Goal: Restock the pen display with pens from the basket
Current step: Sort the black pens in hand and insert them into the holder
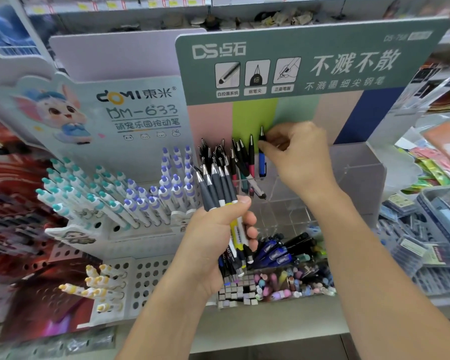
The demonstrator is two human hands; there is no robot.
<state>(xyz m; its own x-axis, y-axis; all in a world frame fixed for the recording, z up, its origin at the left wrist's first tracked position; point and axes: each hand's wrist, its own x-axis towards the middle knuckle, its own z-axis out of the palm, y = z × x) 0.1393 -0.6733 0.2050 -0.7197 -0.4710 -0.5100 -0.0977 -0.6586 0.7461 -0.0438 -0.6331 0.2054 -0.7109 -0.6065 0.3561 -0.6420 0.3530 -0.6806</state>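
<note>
My left hand (218,229) grips a bundle of pens (217,185) with grey grips and silver tips pointing up, in front of the display. My right hand (296,154) pinches a single blue pen (262,162) upright, tip up, over a clear acrylic pen display (348,172) with a green header card. Several dark pens (218,154) stand in the display's left compartments. The compartments to the right of the blue pen hold nothing. No basket is in view.
A white pen rack (109,229) with teal and purple-capped pens stands to the left. A clear box of blue pens and erasers (283,268) sits below the display. Packaged stationery (431,229) fills the right. The shelf edge (244,331) runs along the front.
</note>
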